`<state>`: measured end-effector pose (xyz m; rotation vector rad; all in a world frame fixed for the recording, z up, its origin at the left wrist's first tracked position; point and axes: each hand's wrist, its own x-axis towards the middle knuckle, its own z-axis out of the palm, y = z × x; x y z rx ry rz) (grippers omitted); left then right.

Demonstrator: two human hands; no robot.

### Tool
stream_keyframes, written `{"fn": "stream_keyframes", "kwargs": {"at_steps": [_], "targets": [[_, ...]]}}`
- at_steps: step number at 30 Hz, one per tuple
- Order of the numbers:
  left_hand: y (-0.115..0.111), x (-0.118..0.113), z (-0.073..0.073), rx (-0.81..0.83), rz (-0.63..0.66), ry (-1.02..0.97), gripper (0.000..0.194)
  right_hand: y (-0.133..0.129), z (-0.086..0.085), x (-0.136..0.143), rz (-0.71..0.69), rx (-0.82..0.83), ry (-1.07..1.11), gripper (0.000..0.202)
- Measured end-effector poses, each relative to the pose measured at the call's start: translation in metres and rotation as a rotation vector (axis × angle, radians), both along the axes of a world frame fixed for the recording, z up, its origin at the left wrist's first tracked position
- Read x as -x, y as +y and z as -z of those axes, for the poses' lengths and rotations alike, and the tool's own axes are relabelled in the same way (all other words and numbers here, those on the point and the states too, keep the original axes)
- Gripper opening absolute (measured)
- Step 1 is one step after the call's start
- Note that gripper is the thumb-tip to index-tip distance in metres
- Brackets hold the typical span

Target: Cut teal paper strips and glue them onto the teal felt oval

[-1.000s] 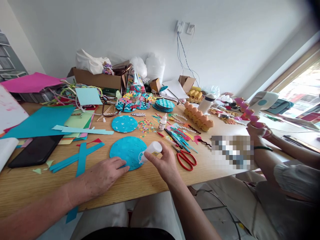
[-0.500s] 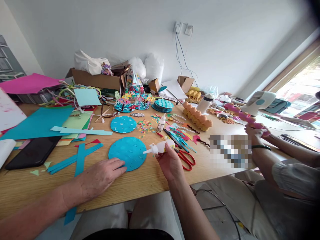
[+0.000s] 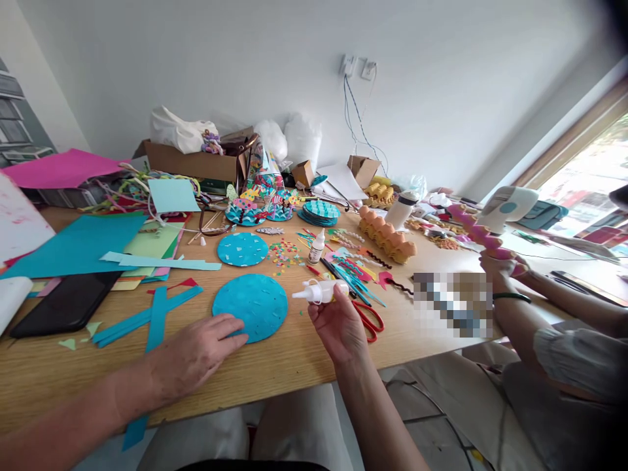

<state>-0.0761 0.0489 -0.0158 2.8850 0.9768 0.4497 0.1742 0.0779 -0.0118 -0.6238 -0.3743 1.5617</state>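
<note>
My left hand [image 3: 201, 350] lies flat, its fingertips resting on the lower left edge of a blue paper disc [image 3: 252, 307]. Small raised bits dot the disc. My right hand [image 3: 338, 327] is wrapped round a white glue bottle [image 3: 321, 292], whose nozzle points left, just beyond the disc's right edge. Behind the first disc lies another blue disc [image 3: 243, 249] with pale scraps on it. Coloured confetti [image 3: 283, 254] is scattered to its right, beside a standing glue bottle [image 3: 316, 247]. Red-handled scissors [image 3: 370, 322] lie partly behind my right hand.
Blue paper strips [image 3: 157, 314], a black phone [image 3: 63, 304] and stacked coloured paper [image 3: 78, 242] are at the left. Egg cartons [image 3: 387, 235] and a white bottle [image 3: 401, 210] stand right of centre. At the far right, another person's hands hold a pink carton strip [image 3: 483, 239].
My right hand has moved right with the glue bottle, so the nozzle no longer overlaps the disc. My left hand stays on the disc's edge.
</note>
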Motion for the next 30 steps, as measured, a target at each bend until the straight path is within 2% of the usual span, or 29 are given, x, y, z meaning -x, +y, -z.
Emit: {"fn": "stream_keyframes", "kwargs": {"at_steps": [5, 8, 11, 13, 16, 20, 25, 28, 30], "targets": [[-0.005, -0.018, -0.024, 0.141, -0.058, -0.231, 0.036, -0.006, -0.008, 0.007, -0.046, 0.001, 0.084, 0.015], [0.000, -0.034, -0.033, 0.289, -0.116, -0.392, 0.030, -0.006, -0.017, 0.011, -0.057, -0.024, 0.161, 0.020], [0.009, -0.049, -0.035, 0.478, -0.166, -0.541, 0.030, -0.008, -0.024, 0.016, -0.034, -0.093, 0.169, 0.021], [0.015, -0.060, -0.033, 0.551, -0.183, -0.661, 0.037, -0.009, -0.027, 0.021, -0.035, -0.112, 0.159, 0.021], [0.024, -0.078, -0.031, 0.589, -0.143, -0.841, 0.048, -0.012, -0.029, 0.035, -0.075, -0.106, 0.151, 0.022], [0.033, -0.096, -0.029, 0.582, -0.137, -0.988, 0.037, -0.014, -0.030, 0.057, -0.138, -0.131, 0.111, 0.027], [0.042, -0.096, -0.032, 0.614, -0.206, -1.070, 0.028, -0.011, -0.025, 0.062, -0.204, -0.069, 0.045, 0.037], [0.053, -0.087, -0.040, 0.672, -0.176, -1.121, 0.034, -0.003, -0.021, 0.049, -0.120, -0.024, -0.140, 0.033], [0.066, -0.080, -0.048, 0.664, -0.171, -1.137, 0.037, 0.003, -0.022, 0.037, -0.029, -0.063, -0.302, 0.027]]}}
